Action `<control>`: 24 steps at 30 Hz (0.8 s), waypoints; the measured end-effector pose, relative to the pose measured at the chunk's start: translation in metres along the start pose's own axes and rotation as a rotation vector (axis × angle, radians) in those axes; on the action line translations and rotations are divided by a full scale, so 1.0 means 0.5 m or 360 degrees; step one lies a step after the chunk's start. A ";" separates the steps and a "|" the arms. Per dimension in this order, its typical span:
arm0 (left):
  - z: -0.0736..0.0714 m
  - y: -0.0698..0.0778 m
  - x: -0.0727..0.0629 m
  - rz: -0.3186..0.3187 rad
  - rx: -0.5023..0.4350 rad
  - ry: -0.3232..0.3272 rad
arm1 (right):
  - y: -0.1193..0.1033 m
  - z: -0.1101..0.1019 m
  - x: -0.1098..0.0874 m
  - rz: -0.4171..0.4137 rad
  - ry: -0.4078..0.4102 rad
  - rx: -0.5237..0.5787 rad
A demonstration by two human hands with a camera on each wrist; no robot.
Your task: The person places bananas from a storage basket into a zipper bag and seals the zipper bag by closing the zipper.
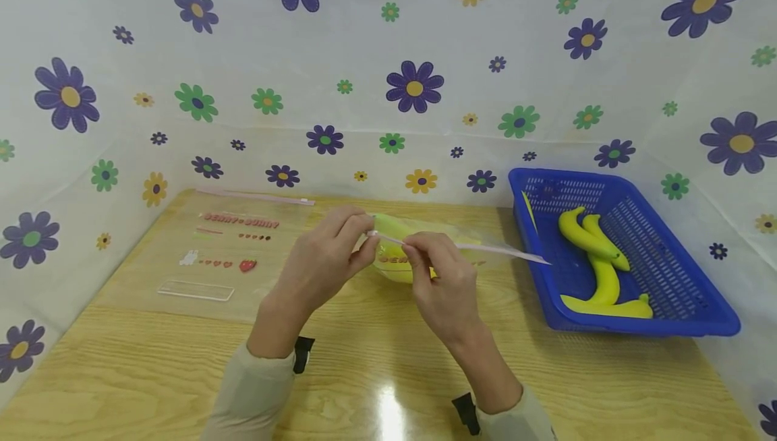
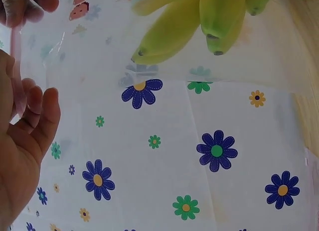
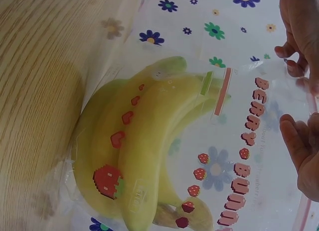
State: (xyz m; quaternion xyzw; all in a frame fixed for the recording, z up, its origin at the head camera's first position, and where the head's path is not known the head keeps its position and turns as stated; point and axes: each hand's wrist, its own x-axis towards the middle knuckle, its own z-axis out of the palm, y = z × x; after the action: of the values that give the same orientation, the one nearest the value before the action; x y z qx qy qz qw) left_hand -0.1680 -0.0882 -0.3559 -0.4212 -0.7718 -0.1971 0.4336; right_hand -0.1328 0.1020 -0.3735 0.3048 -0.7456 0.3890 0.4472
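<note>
A clear zip bag (image 3: 209, 141) printed with red lettering and hearts hangs from both hands above the table, with yellow bananas (image 3: 134, 141) inside. Along its top edge runs a pink-white zip strip (image 1: 506, 250). My left hand (image 1: 330, 259) pinches the strip's left end, close to a small pale slider (image 1: 373, 232). A short way to the right, my right hand (image 1: 446, 286) pinches the same strip between thumb and fingers. The strip's free end reaches out toward the blue basket. In the head view the hands partly hide the bag.
A second printed zip bag (image 1: 146, 266) lies flat at the left of the wooden table (image 1: 358, 373). At the right stands a blue plastic basket (image 1: 674, 325) with several bananas (image 1: 603, 282) in it. A flower-patterned sheet (image 1: 340, 43) surrounds the back and sides.
</note>
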 end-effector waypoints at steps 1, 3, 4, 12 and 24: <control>-0.001 -0.001 -0.001 -0.0003 0.0008 0.0008 | 0.000 0.000 0.000 0.0002 0.0000 -0.0001; -0.003 -0.003 -0.002 -0.0013 0.0016 0.0017 | 0.000 -0.001 0.000 0.0010 0.0003 -0.0003; -0.004 -0.004 -0.002 -0.0015 0.0018 0.0020 | 0.000 -0.002 -0.001 0.0014 0.0004 -0.0005; -0.014 -0.014 -0.005 -0.0040 0.0004 0.0033 | 0.002 -0.004 -0.001 0.0017 0.0025 -0.0013; -0.027 -0.030 -0.009 -0.0032 -0.0013 0.0044 | 0.002 -0.005 0.002 0.0005 -0.0001 -0.0010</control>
State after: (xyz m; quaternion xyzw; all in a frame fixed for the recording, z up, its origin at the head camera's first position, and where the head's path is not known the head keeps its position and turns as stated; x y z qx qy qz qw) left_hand -0.1722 -0.1081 -0.3514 -0.4124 -0.7692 -0.2105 0.4404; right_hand -0.1327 0.1045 -0.3722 0.3023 -0.7474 0.3873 0.4472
